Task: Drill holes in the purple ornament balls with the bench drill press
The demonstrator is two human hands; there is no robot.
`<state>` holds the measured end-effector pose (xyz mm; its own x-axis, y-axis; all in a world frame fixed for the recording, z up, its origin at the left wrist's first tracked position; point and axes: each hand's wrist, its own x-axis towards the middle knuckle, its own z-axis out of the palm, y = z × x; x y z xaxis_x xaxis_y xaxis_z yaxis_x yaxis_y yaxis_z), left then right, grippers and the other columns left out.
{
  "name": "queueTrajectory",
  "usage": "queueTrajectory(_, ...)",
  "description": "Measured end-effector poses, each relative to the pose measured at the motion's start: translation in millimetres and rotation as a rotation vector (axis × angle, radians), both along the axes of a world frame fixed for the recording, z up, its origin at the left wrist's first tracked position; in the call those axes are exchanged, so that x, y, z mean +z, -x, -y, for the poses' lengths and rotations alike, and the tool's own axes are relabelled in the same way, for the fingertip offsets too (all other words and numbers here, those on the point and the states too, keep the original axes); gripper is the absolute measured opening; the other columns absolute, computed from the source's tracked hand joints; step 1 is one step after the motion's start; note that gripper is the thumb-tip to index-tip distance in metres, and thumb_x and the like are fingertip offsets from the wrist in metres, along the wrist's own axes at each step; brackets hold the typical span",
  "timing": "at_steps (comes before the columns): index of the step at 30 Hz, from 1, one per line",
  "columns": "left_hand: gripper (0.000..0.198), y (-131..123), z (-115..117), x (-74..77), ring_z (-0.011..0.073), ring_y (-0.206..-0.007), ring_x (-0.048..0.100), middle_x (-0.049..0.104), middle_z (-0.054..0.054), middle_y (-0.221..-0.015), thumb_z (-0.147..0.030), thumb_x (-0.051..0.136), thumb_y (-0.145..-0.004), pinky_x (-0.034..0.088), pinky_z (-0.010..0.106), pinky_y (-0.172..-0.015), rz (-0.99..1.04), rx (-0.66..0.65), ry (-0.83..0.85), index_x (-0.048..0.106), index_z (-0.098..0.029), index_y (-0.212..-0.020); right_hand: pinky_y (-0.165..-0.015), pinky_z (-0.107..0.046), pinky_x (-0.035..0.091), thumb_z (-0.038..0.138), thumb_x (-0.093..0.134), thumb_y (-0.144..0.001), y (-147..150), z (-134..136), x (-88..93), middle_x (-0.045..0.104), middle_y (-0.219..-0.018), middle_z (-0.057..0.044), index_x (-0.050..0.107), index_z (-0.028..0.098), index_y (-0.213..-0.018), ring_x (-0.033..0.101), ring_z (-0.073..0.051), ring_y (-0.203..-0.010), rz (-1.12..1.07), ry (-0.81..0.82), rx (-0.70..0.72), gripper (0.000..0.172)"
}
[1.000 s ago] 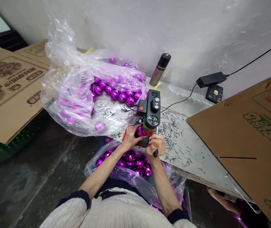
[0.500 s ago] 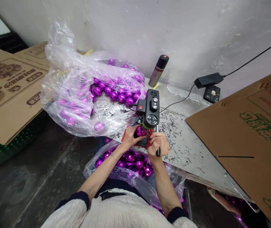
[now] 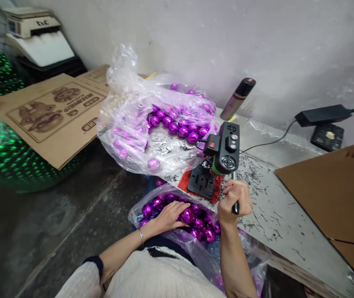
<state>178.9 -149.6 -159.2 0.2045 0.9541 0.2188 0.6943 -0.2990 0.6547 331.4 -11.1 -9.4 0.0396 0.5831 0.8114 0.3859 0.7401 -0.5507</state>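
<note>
My left hand (image 3: 169, 216) is down at the lap-level plastic bag (image 3: 136, 207), with its thumb and fingers around a shiny purple faceted ball (image 3: 187, 215). More of these balls lie around it in the bag. On the table stands a small black bench machine, like a drill press (image 3: 229, 145), with a red switch and round vents on top. My right hand (image 3: 235, 202) is closed in a fist around its lever handle (image 3: 235, 208), whose black tip shows below the fist. No ball sits on the machine's slotted black base plate (image 3: 200, 182), which rests on a red mat (image 3: 184, 182).
A second plastic bag (image 3: 124, 103) of purple balls lies behind on the table (image 3: 266, 198), which is strewn with dark shavings. A spray can (image 3: 238, 98) and power adapter (image 3: 324, 115) stand by the wall. Cardboard (image 3: 338, 186) flanks the right, a flattened carton (image 3: 55, 116) the left.
My left hand has left the base plate and dropped to the bag at my lap, onto a ball there. The ball on the plate is gone. My right hand stays on the lever. The view has turned left.
</note>
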Motion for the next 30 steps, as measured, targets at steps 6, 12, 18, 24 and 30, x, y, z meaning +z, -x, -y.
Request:
queueTrajectory(6, 0.094, 6.5, -11.2, 14.2, 0.0334, -0.119, 0.068, 0.068, 0.018, -0.133, -0.069, 0.076, -0.074, 0.057, 0.048, -0.100, -0.054, 0.091, 0.000, 0.049, -0.021, -0.151, -0.063, -0.032, 0.042, 0.016, 0.046, -0.098, -0.1, -1.1, -2.2, 0.058, -0.066, 0.000, 0.052, 0.022, -0.067, 0.060, -0.015, -0.064, 0.017, -0.027, 0.006, 0.033)
queueTrajectory(12, 0.043, 44.6, -87.2, 61.0, 0.0202, -0.075, 0.070, 0.071, 0.006, -0.074, -0.058, 0.059, -0.097, 0.057, 0.033, -0.078, -0.006, 0.111, -0.204, 0.075, -0.020, -0.086, -0.061, -0.031, 0.042, 0.012, 0.045, -0.097, -0.1, -1.4, -2.6, 0.055, -0.063, 0.002, 0.051, 0.022, -0.067, 0.061, -0.015, -0.064, 0.025, -0.054, 0.023, 0.032)
queueTrajectory(18, 0.037, 125.9, -227.7, 122.2, 0.0316, -0.117, 0.066, 0.065, 0.020, -0.129, -0.033, 0.059, -0.099, 0.052, 0.043, -0.099, 0.006, 0.679, -0.123, 0.064, -0.015, -0.131, -0.058, -0.029, 0.042, 0.007, 0.045, -0.094, 1.0, -1.4, 0.9, 0.053, -0.061, 0.003, 0.049, 0.022, -0.068, 0.060, -0.014, -0.063, 0.057, -0.095, 0.034, 0.030)
queueTrajectory(24, 0.062, 147.8, -290.6, 123.1, 0.0387, -0.126, 0.063, 0.056, 0.021, -0.142, -0.017, 0.068, -0.085, 0.046, 0.048, -0.108, -0.099, 0.658, 0.278, 0.052, -0.019, -0.145, -0.059, -0.029, 0.044, 0.007, 0.044, -0.094, 0.0, -0.8, -3.7, 0.056, -0.066, 0.002, 0.050, 0.022, -0.070, 0.060, -0.014, -0.064, 0.054, -0.080, 0.038, 0.029)
queueTrajectory(30, 0.062, 151.0, -278.7, 121.4, 0.0358, -0.125, 0.064, 0.063, 0.021, -0.134, -0.019, 0.070, -0.086, 0.048, 0.045, -0.107, -0.036, 0.668, 0.272, 0.050, -0.014, -0.145, -0.059, -0.027, 0.045, 0.005, 0.045, -0.093, -0.7, -2.9, -6.0, 0.052, -0.063, 0.003, 0.049, 0.022, -0.069, 0.061, -0.013, -0.066, 0.050, -0.102, 0.066, 0.030)
